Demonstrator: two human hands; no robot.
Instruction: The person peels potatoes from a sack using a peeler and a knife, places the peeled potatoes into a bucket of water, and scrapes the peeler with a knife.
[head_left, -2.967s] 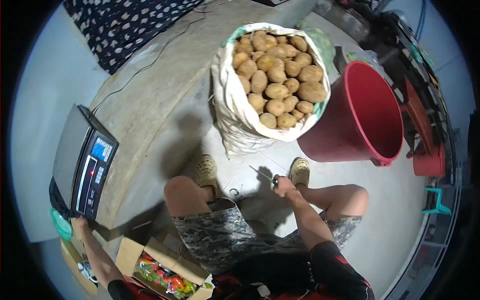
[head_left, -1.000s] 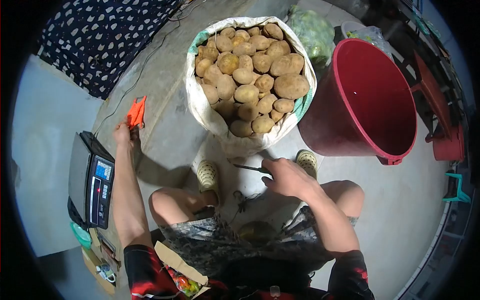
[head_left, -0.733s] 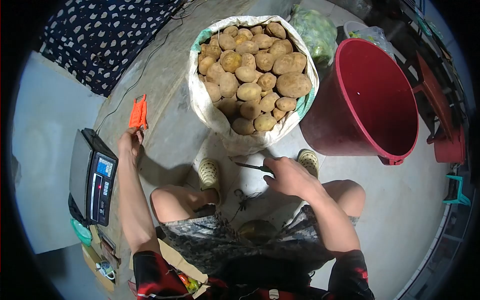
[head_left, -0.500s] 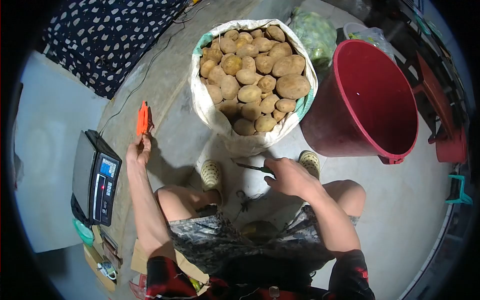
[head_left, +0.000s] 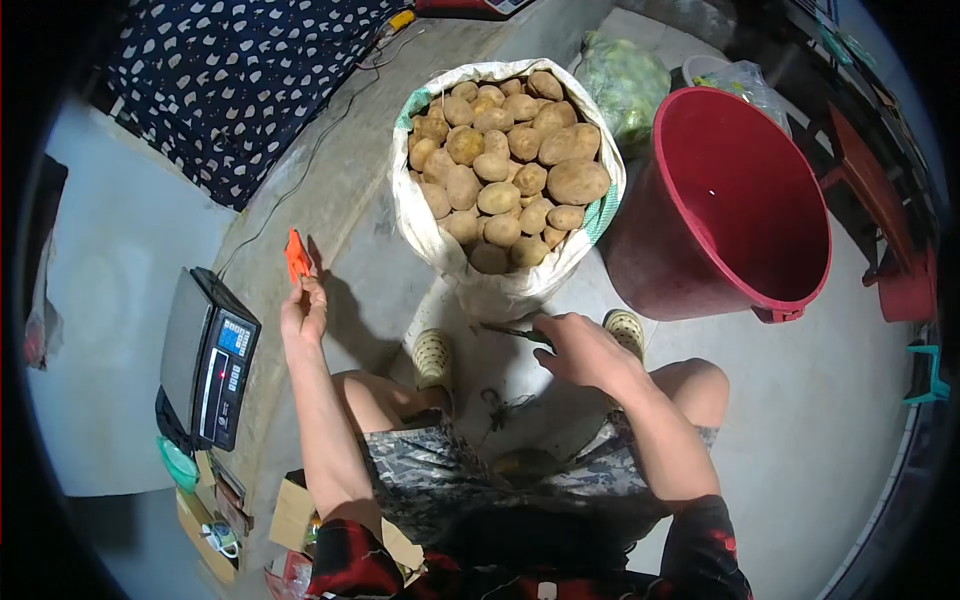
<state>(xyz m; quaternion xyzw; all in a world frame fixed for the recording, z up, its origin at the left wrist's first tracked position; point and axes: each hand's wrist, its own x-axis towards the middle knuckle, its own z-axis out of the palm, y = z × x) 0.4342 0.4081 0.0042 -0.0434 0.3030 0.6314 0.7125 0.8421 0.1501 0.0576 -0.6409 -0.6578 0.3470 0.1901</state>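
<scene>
Well, in the head view, pinching the near end of an orange tool (head_left: pixel 297 256) in the left hand (head_left: pixel 303 313), thumb and fingers closed on it, above the ledge (head_left: pixel 350 170) and to the right of the scale (head_left: pixel 228 375). Gripping a knife (head_left: pixel 512 331) in the right hand (head_left: pixel 575 350), fingers curled shut around the handle, blade pointing left, just on the near side of the sack (head_left: pixel 437 243) of potatoes (head_left: pixel 497 198) and left of the red bucket (head_left: pixel 637 265). Probably light and stiff at left, easy to twist in so narrow a pinch, so better taken fully by the handle. Likely rigid and sharp at right, best kept by the handle. Firm potatoes, presumably, but heavy together in a soft sack, best lifted with both hands low.
</scene>
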